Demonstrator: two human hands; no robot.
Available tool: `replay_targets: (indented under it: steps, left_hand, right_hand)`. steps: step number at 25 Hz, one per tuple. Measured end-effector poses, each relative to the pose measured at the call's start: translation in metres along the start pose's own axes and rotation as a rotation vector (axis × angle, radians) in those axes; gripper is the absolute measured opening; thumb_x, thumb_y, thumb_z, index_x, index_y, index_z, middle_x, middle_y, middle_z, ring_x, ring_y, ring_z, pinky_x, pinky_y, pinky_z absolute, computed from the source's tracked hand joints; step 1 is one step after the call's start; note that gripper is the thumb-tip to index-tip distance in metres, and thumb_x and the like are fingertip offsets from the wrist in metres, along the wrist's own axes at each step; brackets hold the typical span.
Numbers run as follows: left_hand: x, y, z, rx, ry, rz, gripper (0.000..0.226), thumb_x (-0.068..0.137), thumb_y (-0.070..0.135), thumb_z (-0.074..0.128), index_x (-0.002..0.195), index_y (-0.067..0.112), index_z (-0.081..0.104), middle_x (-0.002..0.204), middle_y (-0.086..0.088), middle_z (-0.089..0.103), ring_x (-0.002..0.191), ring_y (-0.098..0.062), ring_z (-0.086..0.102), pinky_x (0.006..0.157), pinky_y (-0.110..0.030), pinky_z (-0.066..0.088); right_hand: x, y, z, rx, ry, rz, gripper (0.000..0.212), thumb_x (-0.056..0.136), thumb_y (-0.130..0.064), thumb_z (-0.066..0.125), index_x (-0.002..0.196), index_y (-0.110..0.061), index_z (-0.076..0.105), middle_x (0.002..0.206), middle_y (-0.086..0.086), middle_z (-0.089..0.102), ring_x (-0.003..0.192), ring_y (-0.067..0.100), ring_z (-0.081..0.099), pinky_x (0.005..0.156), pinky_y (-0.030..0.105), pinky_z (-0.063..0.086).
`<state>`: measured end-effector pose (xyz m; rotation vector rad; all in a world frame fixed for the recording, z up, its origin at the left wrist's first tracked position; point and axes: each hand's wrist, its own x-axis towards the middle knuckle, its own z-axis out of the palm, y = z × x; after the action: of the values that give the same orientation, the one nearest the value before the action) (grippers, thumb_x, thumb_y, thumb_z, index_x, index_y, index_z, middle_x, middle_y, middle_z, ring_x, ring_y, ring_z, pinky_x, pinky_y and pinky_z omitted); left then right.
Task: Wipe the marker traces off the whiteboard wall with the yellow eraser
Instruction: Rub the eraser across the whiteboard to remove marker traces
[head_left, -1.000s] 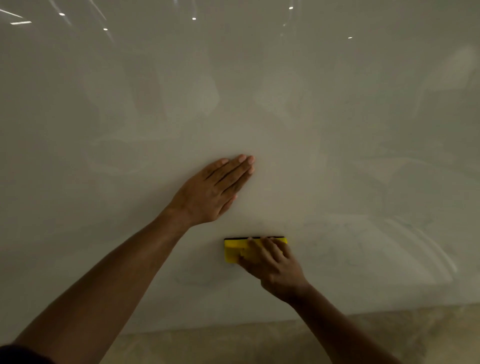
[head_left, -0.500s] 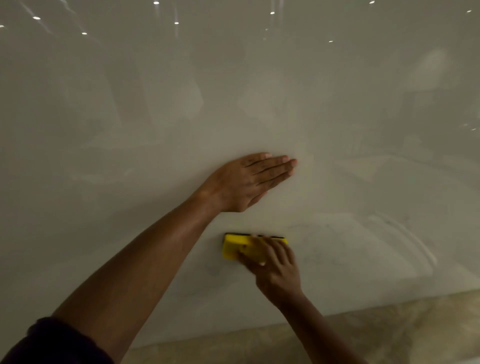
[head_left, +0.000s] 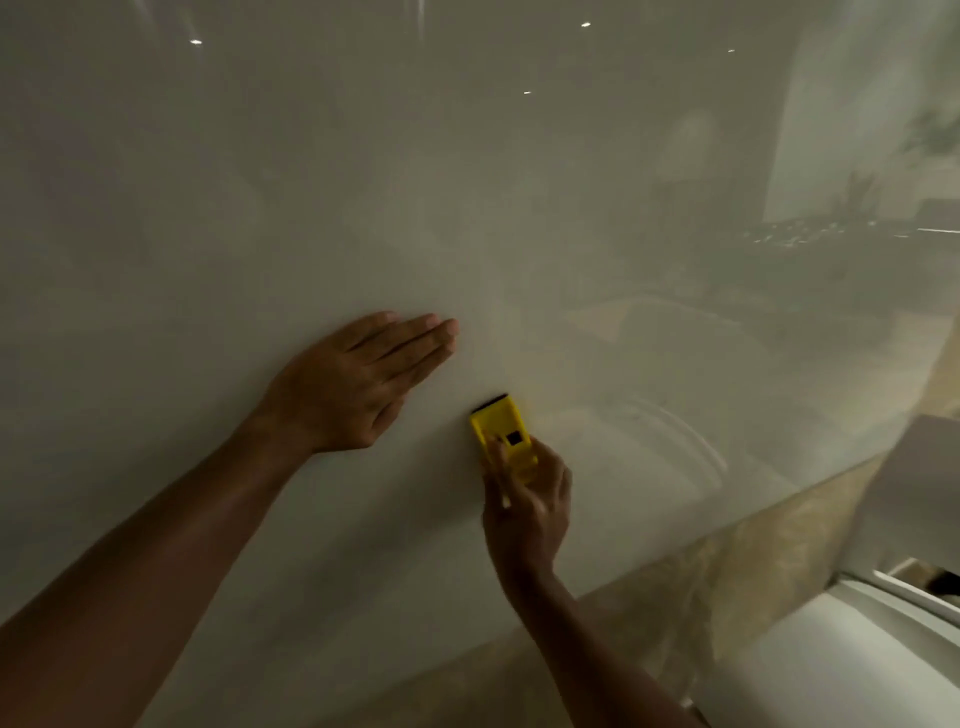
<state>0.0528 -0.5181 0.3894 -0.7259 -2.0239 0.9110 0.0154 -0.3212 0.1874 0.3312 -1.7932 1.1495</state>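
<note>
A: Yellow eraser (head_left: 503, 435) stands on end against the whiteboard wall (head_left: 519, 208), the right hand (head_left: 527, 506) pinching its lower end. The left hand (head_left: 353, 384) lies flat on the wall, holding nothing.

B: Risks?

A: Tilted so, it may skip the faint curved traces (head_left: 680, 431) alongside. No writing legible.

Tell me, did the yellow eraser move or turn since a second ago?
Yes. The yellow eraser has turned: its long side lay level under the left hand before; now it stands nearly upright to that hand's right, gripped by the right hand.
</note>
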Motion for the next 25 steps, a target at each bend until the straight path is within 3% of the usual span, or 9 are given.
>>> replay_targets:
  steps: [4, 7, 9, 13, 14, 17, 20, 22, 25]
  left_hand:
    - [0.002, 0.007, 0.001, -0.035, 0.051, -0.075, 0.079, 0.092, 0.022, 0.049, 0.166, 0.011, 0.024, 0.175, -0.007, 0.02, 0.161, -0.023, 0.022, 0.129, -0.044, 0.018]
    - [0.004, 0.016, 0.005, -0.01, 0.066, -0.149, 0.075, 0.096, 0.026, 0.044, 0.167, 0.013, 0.023, 0.175, -0.006, 0.017, 0.162, -0.025, 0.019, 0.13, -0.05, 0.014]
    - [0.009, 0.023, 0.01, 0.025, 0.072, -0.171, 0.071, 0.099, 0.028, 0.039, 0.167, 0.012, 0.022, 0.176, -0.007, 0.016, 0.162, -0.028, 0.018, 0.13, -0.055, 0.014]
    - [0.028, 0.034, 0.02, 0.033, 0.092, -0.154, 0.067, 0.104, 0.026, 0.033, 0.166, 0.005, 0.022, 0.175, -0.013, 0.017, 0.161, -0.031, 0.019, 0.13, -0.054, 0.013]
    - [0.034, 0.036, 0.022, 0.021, 0.091, -0.135, 0.066, 0.104, 0.025, 0.032, 0.165, 0.004, 0.022, 0.174, -0.015, 0.018, 0.161, -0.031, 0.02, 0.13, -0.052, 0.014]
    - [0.056, 0.043, 0.027, -0.008, 0.081, -0.085, 0.064, 0.104, 0.024, 0.031, 0.164, 0.002, 0.025, 0.173, -0.016, 0.021, 0.16, -0.032, 0.023, 0.129, -0.051, 0.02]
    - [0.077, 0.055, 0.033, -0.021, 0.08, -0.061, 0.064, 0.104, 0.024, 0.03, 0.164, 0.003, 0.026, 0.173, -0.016, 0.021, 0.16, -0.032, 0.022, 0.128, -0.051, 0.021]
    - [0.088, 0.06, 0.036, -0.031, 0.09, -0.054, 0.063, 0.104, 0.023, 0.031, 0.164, 0.003, 0.027, 0.173, -0.016, 0.021, 0.16, -0.033, 0.022, 0.129, -0.051, 0.02]
    - [0.094, 0.067, 0.039, -0.036, 0.107, -0.074, 0.063, 0.105, 0.023, 0.032, 0.165, 0.004, 0.024, 0.174, -0.015, 0.018, 0.161, -0.033, 0.02, 0.13, -0.051, 0.017]
  right_hand:
    - [-0.014, 0.014, 0.008, -0.209, -0.165, -0.549, 0.053, 0.094, -0.022, 0.073, 0.141, -0.043, 0.059, 0.136, 0.007, 0.057, 0.113, 0.034, 0.058, 0.094, 0.042, 0.047]
    - [0.016, 0.032, -0.014, -0.146, -0.047, -0.149, 0.054, 0.09, -0.017, 0.077, 0.135, -0.044, 0.063, 0.138, 0.009, 0.058, 0.105, 0.035, 0.059, 0.081, 0.039, 0.054]
    - [0.014, 0.032, -0.013, -0.127, -0.023, -0.08, 0.053, 0.092, -0.018, 0.075, 0.137, -0.043, 0.061, 0.138, 0.01, 0.057, 0.1, 0.034, 0.057, 0.075, 0.04, 0.054]
    - [0.029, 0.066, -0.027, -0.336, -0.146, -0.646, 0.051, 0.093, -0.021, 0.075, 0.138, -0.042, 0.062, 0.134, 0.011, 0.062, 0.109, 0.037, 0.065, 0.091, 0.044, 0.055]
    - [0.035, 0.075, -0.034, -0.367, -0.134, -0.579, 0.045, 0.094, -0.021, 0.074, 0.134, -0.041, 0.066, 0.132, 0.012, 0.064, 0.109, 0.037, 0.066, 0.089, 0.044, 0.057]
    - [0.036, 0.077, -0.041, -0.193, -0.016, -0.029, 0.038, 0.094, -0.018, 0.073, 0.128, -0.035, 0.071, 0.13, 0.014, 0.062, 0.102, 0.038, 0.061, 0.068, 0.043, 0.059]
    - [0.028, 0.095, -0.034, -0.325, -0.11, -0.463, 0.046, 0.097, -0.02, 0.068, 0.139, -0.038, 0.061, 0.132, 0.013, 0.061, 0.102, 0.036, 0.059, 0.076, 0.041, 0.054]
    - [0.048, 0.113, -0.048, -0.342, -0.128, -0.495, 0.055, 0.092, -0.016, 0.075, 0.138, -0.042, 0.059, 0.129, 0.012, 0.065, 0.107, 0.035, 0.06, 0.082, 0.04, 0.051]
    - [0.064, 0.126, -0.06, -0.215, 0.054, 0.133, 0.062, 0.081, -0.012, 0.086, 0.128, -0.042, 0.061, 0.123, 0.015, 0.063, 0.099, 0.039, 0.064, 0.061, 0.038, 0.055]
